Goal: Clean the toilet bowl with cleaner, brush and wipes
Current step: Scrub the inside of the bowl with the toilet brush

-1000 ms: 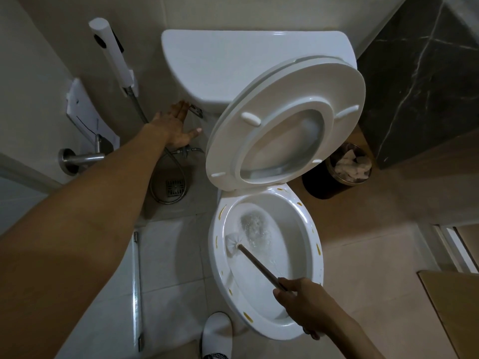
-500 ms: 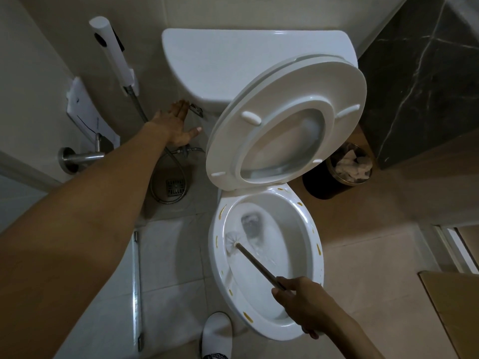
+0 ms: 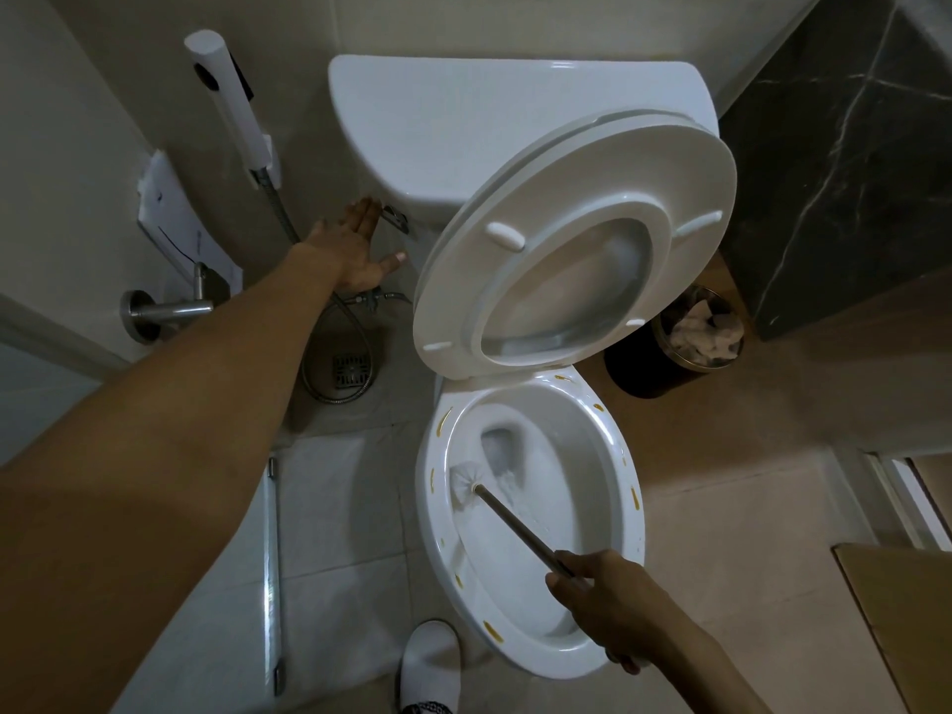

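**Ana:** Right hand [image 3: 613, 605] is wrapped tight round the near end of the brush handle, fingers curled over it at the front rim of the toilet bowl [image 3: 626, 517].

**Ben:** And the toilet brush [image 3: 507, 517] itself?

**Ana:** Slanting down into the bowl, its white head pressed against the left inner wall, just beside the water at the bottom. Yellow dabs dot the rim all the way round.

**Ben:** What about the other side?

**Ana:** Left hand [image 3: 353, 249] reaches far out, fingers spread flat, holding nothing. Its fingertips sit right at the flush lever [image 3: 394, 217] on the side of the tank [image 3: 515, 121]; whether they touch it, I cannot tell.

**Ben:** Seat and lid?

**Ana:** Both are up, the raised seat [image 3: 556, 249] leaning back toward the tank.

**Ben:** Anything around?

**Ana:** A bidet sprayer [image 3: 226, 100] hangs on the wall at the left, its hose looping to the floor drain [image 3: 352, 371]. A dark waste bin [image 3: 680, 342] with crumpled paper stands at the right of the toilet. One white slipper [image 3: 430, 667] shows at the bottom edge.
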A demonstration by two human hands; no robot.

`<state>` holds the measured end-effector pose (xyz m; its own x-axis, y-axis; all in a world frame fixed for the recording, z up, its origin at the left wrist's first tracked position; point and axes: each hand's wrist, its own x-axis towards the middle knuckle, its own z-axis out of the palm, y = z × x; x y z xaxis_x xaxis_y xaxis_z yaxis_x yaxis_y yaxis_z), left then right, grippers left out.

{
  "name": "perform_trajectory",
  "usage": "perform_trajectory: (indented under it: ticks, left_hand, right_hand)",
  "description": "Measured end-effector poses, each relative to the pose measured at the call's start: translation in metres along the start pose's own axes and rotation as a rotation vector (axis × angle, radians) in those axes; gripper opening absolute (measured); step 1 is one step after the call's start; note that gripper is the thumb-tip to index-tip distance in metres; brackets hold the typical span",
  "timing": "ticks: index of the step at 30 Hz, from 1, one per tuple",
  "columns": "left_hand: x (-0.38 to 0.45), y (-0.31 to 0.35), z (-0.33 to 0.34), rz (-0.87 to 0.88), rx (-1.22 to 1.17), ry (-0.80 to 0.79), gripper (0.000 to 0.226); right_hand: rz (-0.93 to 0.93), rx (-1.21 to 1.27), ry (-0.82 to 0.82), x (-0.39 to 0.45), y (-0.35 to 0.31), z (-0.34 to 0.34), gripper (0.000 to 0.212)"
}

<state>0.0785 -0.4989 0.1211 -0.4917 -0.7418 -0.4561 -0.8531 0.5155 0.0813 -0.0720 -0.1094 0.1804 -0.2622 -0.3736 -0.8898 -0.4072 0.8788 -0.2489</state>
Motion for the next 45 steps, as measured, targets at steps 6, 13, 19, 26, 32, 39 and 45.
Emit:
perform_trajectory:
  ticks: [6,13,19,26,32,39,45]
  left_hand:
    - [-0.001,0.001,-0.001,-0.003,-0.013,0.013,0.082]
    - [0.000,0.001,0.000,-0.006,-0.024,0.005,0.082]
    - [0.002,0.000,0.001,-0.001,-0.027,-0.001,0.083]
    - [0.000,0.000,0.000,0.004,-0.016,-0.001,0.083]
    - [0.000,0.000,0.002,-0.002,-0.068,0.009,0.082]
    - [-0.010,0.006,0.010,-0.030,-0.205,0.086,0.078]
    - [-0.036,0.011,0.014,-0.074,-0.267,0.114,0.077]
  right_hand:
    - [-0.003,-0.017,0.023,0.000,-0.003,-0.001,0.045]
    - [-0.009,-0.039,0.027,-0.001,-0.005,-0.004,0.045]
    - [0.003,-0.016,0.014,0.000,-0.006,-0.003,0.044]
    - [0.019,-0.008,0.012,0.004,-0.005,-0.003,0.046]
    - [0.017,-0.017,0.021,0.001,-0.007,-0.004,0.043]
    - [0.007,-0.038,0.030,0.003,-0.007,-0.005,0.044]
    - [-0.023,-0.133,0.064,-0.006,-0.008,-0.009,0.037]
